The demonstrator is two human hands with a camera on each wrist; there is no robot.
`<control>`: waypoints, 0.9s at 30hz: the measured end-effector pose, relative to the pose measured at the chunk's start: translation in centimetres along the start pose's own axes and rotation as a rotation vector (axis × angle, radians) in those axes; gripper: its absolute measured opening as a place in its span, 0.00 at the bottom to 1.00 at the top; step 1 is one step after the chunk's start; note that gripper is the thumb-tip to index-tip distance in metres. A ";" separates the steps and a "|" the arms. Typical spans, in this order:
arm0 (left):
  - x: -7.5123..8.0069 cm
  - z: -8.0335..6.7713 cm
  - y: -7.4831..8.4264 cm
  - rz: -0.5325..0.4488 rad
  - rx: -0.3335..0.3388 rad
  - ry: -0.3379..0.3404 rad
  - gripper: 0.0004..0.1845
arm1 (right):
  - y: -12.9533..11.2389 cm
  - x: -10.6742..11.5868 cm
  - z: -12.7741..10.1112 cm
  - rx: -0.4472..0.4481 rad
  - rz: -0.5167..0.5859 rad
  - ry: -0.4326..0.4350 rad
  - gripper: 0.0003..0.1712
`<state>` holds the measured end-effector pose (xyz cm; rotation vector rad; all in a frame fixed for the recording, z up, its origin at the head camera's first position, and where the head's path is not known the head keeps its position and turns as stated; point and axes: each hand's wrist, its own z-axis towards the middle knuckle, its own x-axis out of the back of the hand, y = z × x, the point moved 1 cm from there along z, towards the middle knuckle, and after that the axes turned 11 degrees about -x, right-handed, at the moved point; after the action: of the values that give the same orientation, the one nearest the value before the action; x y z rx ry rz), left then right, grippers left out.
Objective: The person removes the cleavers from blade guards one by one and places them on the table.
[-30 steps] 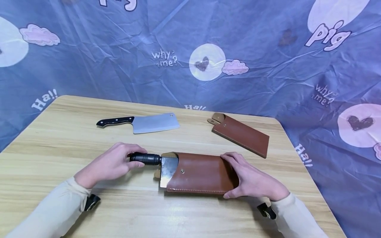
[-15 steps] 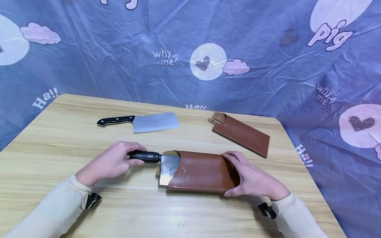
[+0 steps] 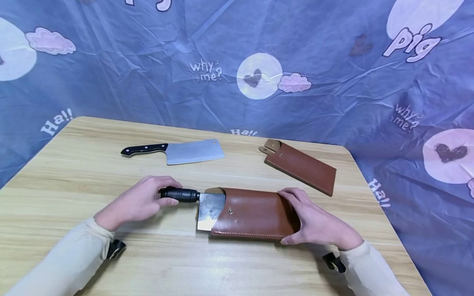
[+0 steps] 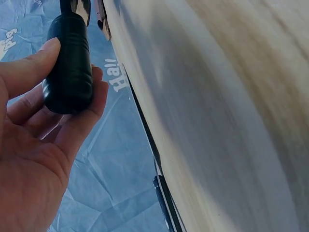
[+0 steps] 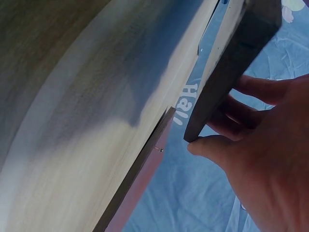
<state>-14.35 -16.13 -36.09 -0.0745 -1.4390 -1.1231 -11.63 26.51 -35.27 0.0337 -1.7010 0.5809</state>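
My left hand (image 3: pixel 146 197) grips the black ribbed handle (image 4: pixel 70 72) of a wide-bladed cleaver (image 3: pixel 210 207), thumb on one side and fingers on the other. Most of its blade is hidden inside a brown leather sheath (image 3: pixel 255 213); a strip near the handle shows at the sheath's curved mouth. My right hand (image 3: pixel 314 220) holds the far end of that sheath across its width, thumb at the near edge and fingers at the far edge. In the right wrist view the sheath's end (image 5: pixel 234 67) stands raised off the tabletop.
A second cleaver (image 3: pixel 194 153) with a black riveted handle lies flat at the back left of the wooden table (image 3: pixel 166 263). Another brown sheath (image 3: pixel 301 166) lies at the back right, its strap toward the left. A blue printed cloth (image 3: pixel 155 74) hangs behind the table.
The sheath has shifted slightly right with my right hand, while my left hand stays nearly in place. A wider strip of blade shows now at the sheath's mouth.
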 end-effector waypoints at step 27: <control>-0.6 0.1 -0.1 0.029 -0.086 0.015 0.18 | 0.5 -0.1 -0.7 0.007 -0.044 0.034 0.66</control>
<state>-14.33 -15.78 -36.54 -0.1473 -1.3721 -1.1597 -11.15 27.17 -35.45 0.0656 -1.6610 0.5517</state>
